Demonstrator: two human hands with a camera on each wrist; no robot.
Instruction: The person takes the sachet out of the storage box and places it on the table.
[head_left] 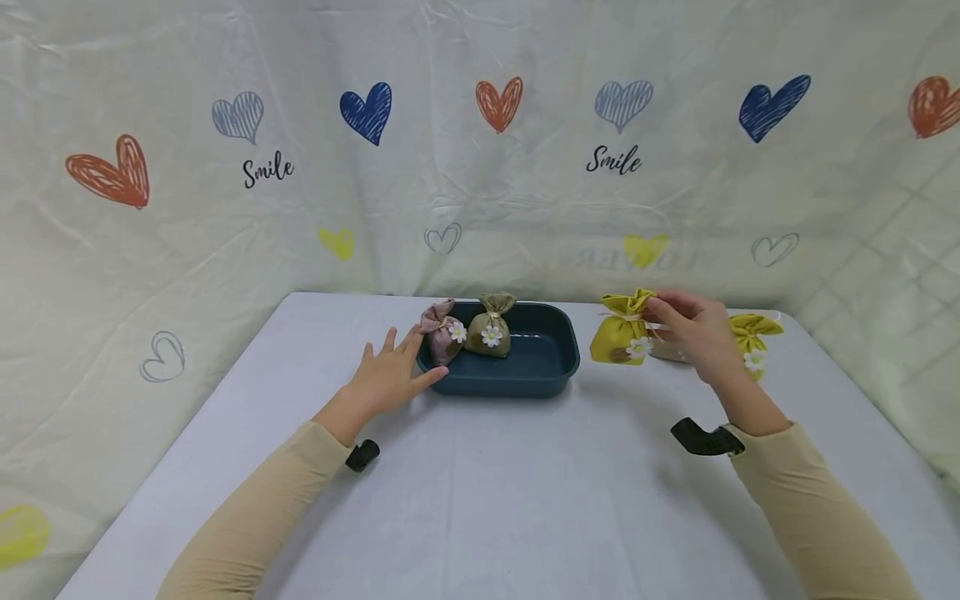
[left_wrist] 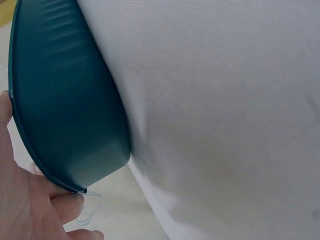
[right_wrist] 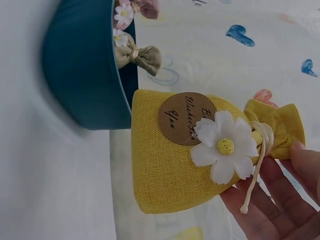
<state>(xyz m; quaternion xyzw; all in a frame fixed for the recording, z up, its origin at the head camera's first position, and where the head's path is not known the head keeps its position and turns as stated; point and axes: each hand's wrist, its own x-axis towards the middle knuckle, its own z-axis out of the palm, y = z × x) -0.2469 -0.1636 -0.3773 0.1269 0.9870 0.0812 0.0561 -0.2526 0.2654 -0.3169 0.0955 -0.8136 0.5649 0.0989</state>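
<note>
On my desk (head_left: pixel 495 483), the tub (head_left: pixel 495 387) holds a first pouch (head_left: pixel 441 337) at its left end, beside my left hand (head_left: pixel 386 375), and a second pouch (head_left: pixel 486 332) right of it. Right of the tub comes a third pouch (head_left: pixel 613 337) in my right hand (head_left: pixel 701 333), then a fourth pouch (head_left: pixel 751 328).

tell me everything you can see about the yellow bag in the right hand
The yellow bag looks like woven cloth, with a full, rounded body. A pale cord ties its neck below a gathered top; one loose end is knotted. Its front carries a white flower with a yellow centre and a round brown label with dark writing. The right hand holds it near the top, roughly upright, to the right of the blue tray and apart from it.
</note>
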